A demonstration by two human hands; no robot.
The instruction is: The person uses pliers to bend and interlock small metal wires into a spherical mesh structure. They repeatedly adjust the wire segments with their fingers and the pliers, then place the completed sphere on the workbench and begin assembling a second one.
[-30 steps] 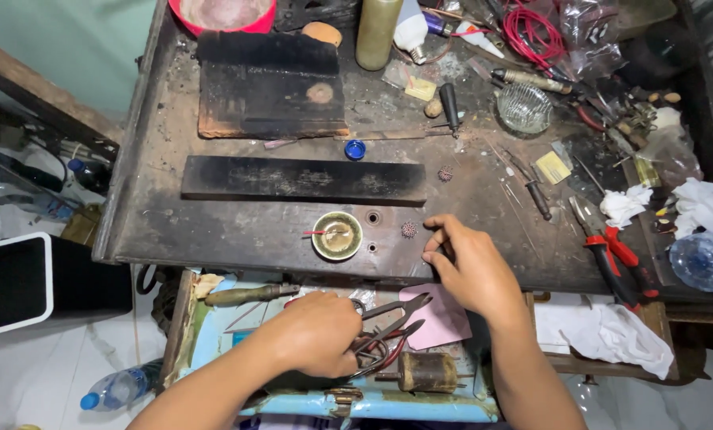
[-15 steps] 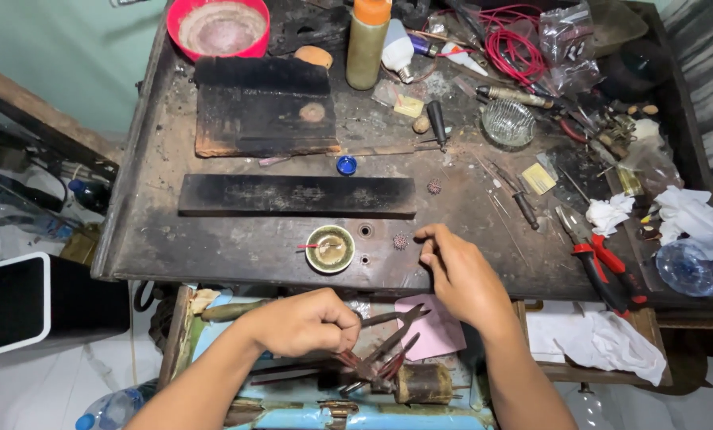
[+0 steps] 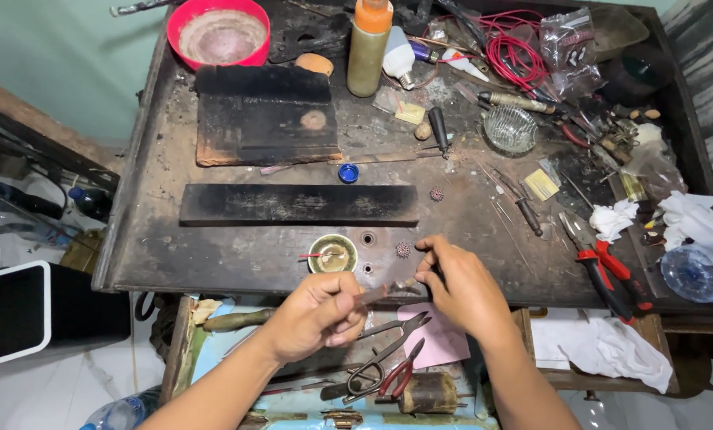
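My left hand (image 3: pixel 318 314) is closed around a thin metal tool (image 3: pixel 384 292) that points right, toward my right hand (image 3: pixel 460 287). The right hand's fingertips pinch together at the tool's tip, over the front edge of the dark workbench (image 3: pixel 213 255); what they pinch is too small to tell. A small round brass dish (image 3: pixel 332 253) sits just above my left hand. A tiny spiky bead (image 3: pixel 403 249) lies next to my right fingertips, and another spiky bead (image 3: pixel 437 193) lies farther back.
A long black slab (image 3: pixel 299 204) and a burnt block (image 3: pixel 265 115) lie on the bench. Red-handled pliers (image 3: pixel 603 267), a red bowl (image 3: pixel 218 33), an orange-capped bottle (image 3: pixel 369 48) and clutter sit around. Shears and pliers (image 3: pixel 388 362) lie in the open drawer below.
My left hand has risen from the drawer with the thin tool and met my right hand at the bench's front edge. The right hand shifted slightly left toward it.
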